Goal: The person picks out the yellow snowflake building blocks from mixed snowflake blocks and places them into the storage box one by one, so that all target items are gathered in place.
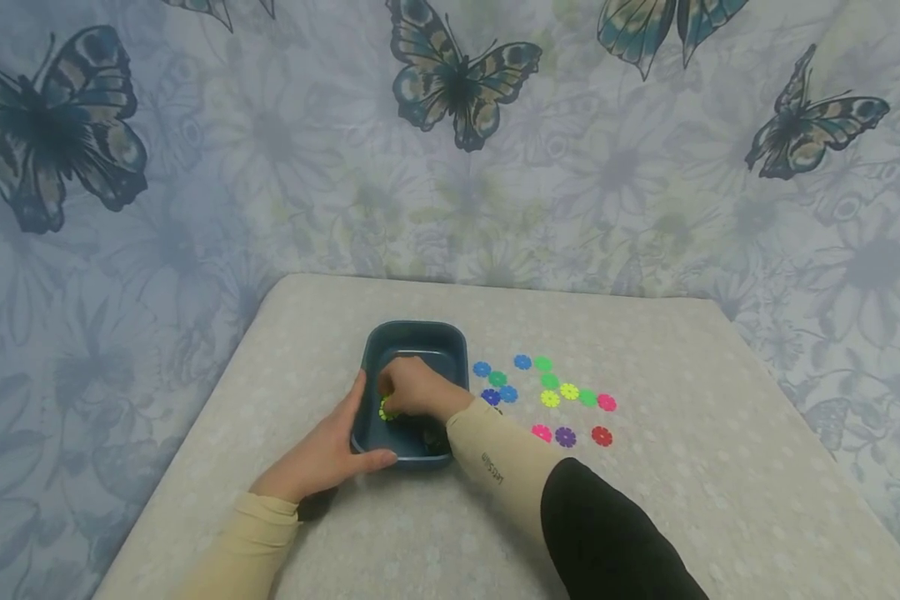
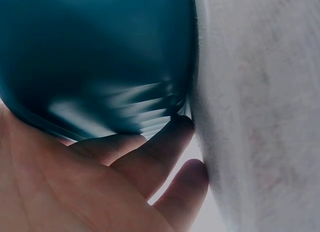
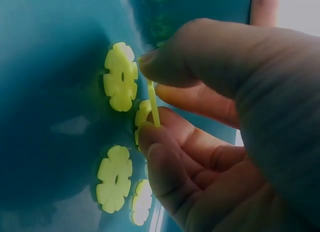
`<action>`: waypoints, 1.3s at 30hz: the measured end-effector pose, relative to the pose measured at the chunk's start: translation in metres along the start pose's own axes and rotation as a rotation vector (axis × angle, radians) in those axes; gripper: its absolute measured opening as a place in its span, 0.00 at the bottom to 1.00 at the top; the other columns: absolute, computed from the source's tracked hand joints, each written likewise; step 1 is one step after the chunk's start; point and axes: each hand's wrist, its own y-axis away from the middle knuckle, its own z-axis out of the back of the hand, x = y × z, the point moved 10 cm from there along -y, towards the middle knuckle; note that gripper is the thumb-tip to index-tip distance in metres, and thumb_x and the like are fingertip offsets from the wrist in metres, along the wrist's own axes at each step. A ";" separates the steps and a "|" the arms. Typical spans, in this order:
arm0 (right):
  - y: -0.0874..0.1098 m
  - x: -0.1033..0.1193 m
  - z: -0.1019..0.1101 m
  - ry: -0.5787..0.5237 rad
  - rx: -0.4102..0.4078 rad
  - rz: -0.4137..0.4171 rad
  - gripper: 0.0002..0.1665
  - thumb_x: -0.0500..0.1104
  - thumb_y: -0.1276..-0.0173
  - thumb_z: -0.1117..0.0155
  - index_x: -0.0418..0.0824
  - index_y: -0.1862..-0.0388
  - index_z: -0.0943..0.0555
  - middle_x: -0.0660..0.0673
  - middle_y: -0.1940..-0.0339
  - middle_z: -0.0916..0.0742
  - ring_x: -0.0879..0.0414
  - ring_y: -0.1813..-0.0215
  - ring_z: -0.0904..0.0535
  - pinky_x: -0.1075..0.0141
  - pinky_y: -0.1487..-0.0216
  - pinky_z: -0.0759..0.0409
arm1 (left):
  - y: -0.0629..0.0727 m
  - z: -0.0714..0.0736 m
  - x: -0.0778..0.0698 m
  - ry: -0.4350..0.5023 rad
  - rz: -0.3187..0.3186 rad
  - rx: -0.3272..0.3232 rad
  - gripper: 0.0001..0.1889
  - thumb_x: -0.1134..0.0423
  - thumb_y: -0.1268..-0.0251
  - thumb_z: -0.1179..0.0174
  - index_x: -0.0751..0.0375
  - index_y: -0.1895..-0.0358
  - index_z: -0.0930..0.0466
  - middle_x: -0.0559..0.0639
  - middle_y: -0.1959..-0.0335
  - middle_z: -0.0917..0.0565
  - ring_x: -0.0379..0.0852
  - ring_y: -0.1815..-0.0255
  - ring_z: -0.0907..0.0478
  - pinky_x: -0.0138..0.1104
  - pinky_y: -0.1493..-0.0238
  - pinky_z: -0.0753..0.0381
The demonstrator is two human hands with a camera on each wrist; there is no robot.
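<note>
A dark teal plastic tray [image 1: 412, 460] stands on the table. Spread around its near left corner, my left hand [image 1: 322, 450] has its fingers along the outer left wall and its thumb at the near rim; the left wrist view shows fingertips [image 2: 182, 126] against the outside. My right hand [image 1: 420, 390] reaches down inside the tray. Between thumb and fingers it pinches a thin yellow flower-shaped disc [image 3: 154, 107], seen edge-on in the right wrist view. Several more yellow discs [image 3: 114, 179] lie on the tray floor close beside those fingers.
Right of the tray, flat flower-shaped discs lie scattered on the light tablecloth [image 1: 667, 500]: blue [image 1: 522, 362], green [image 1: 543, 364], yellow [image 1: 569, 391], pink [image 1: 607, 402], purple [image 1: 566, 437] and red [image 1: 602, 436]. Behind the table hangs a butterfly-patterned cloth [image 1: 465, 217].
</note>
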 end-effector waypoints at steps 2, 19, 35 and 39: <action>0.000 0.000 -0.001 0.012 0.005 0.002 0.15 0.39 0.42 0.22 0.40 0.55 0.12 0.50 0.63 0.12 0.59 0.64 0.18 0.68 0.62 0.18 | 0.000 0.000 0.000 -0.002 -0.007 -0.001 0.67 0.36 0.41 0.28 0.51 0.15 0.73 0.58 0.14 0.60 0.61 0.16 0.54 0.60 0.21 0.45; -0.004 0.001 -0.011 0.136 0.027 0.047 0.16 0.39 0.41 0.22 0.41 0.54 0.12 0.51 0.63 0.12 0.59 0.64 0.20 0.69 0.60 0.18 | -0.002 -0.002 0.003 -0.023 0.008 0.004 0.67 0.35 0.41 0.29 0.51 0.15 0.74 0.59 0.14 0.60 0.62 0.16 0.54 0.61 0.21 0.46; -0.003 0.008 -0.008 0.229 -0.008 0.122 0.16 0.42 0.44 0.22 0.43 0.55 0.12 0.54 0.65 0.14 0.61 0.63 0.21 0.70 0.62 0.20 | -0.002 -0.002 0.002 -0.001 -0.018 -0.001 0.66 0.38 0.40 0.28 0.52 0.15 0.73 0.59 0.14 0.60 0.61 0.16 0.55 0.61 0.22 0.45; -0.001 0.009 0.002 0.224 -0.056 0.109 0.18 0.50 0.40 0.24 0.45 0.52 0.12 0.54 0.61 0.13 0.61 0.61 0.21 0.68 0.62 0.19 | -0.002 -0.003 0.002 -0.002 -0.015 0.003 0.66 0.37 0.40 0.29 0.52 0.15 0.73 0.59 0.14 0.60 0.63 0.16 0.55 0.62 0.22 0.45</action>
